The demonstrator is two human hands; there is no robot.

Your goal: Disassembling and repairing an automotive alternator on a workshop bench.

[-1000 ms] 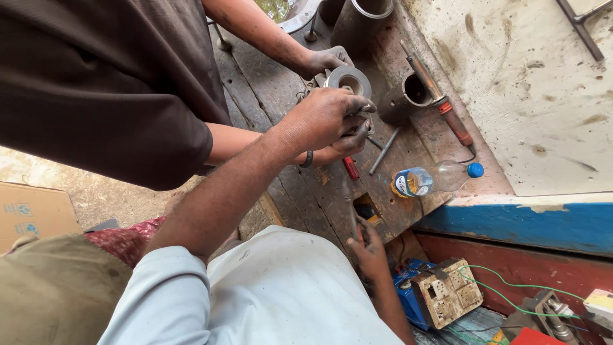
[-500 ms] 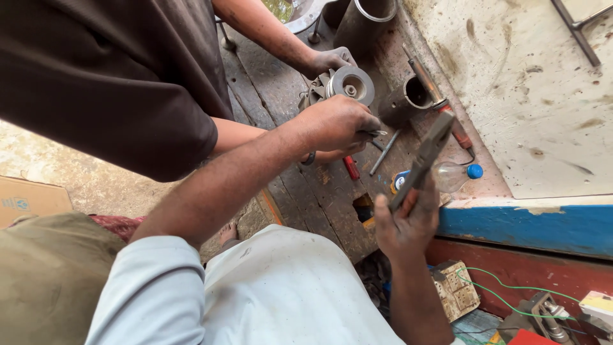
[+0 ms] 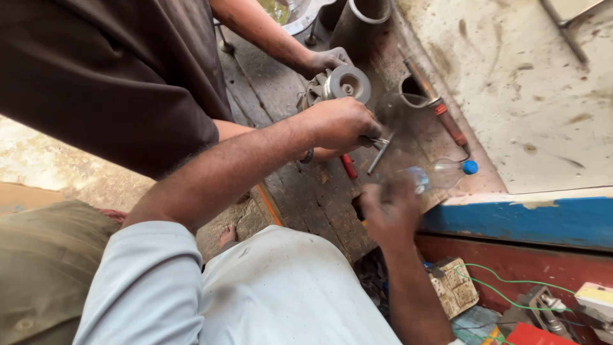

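Alternator-like metal part [image 3: 335,86] with a round pulley face sits on the worn wooden counter [image 3: 319,191], just beyond the left hand [image 3: 341,121]; that hand is closed into a fist around a small metal tool whose tip shows at its far side, touching the part's lower edge; the right hand [image 3: 389,211] is blurred, fingers loosely curled, and whether it holds anything cannot be told. Two more hands belong to a co-worker in a dark shirt: one [image 3: 325,61] grips the part from the far side, the other lies under the left hand, mostly hidden. One clear plastic bottle with a blue cap [image 3: 444,172] lies just beyond the right hand; one red-handled tool [image 3: 348,166] and one grey metal rod [image 3: 380,153] lie between the hands; one long screwdriver-like tool with an orange handle [image 3: 440,115] lies near the counter's right edge; two dark pipe ends stand further off. Bare counter shows between the hands and its near edge.
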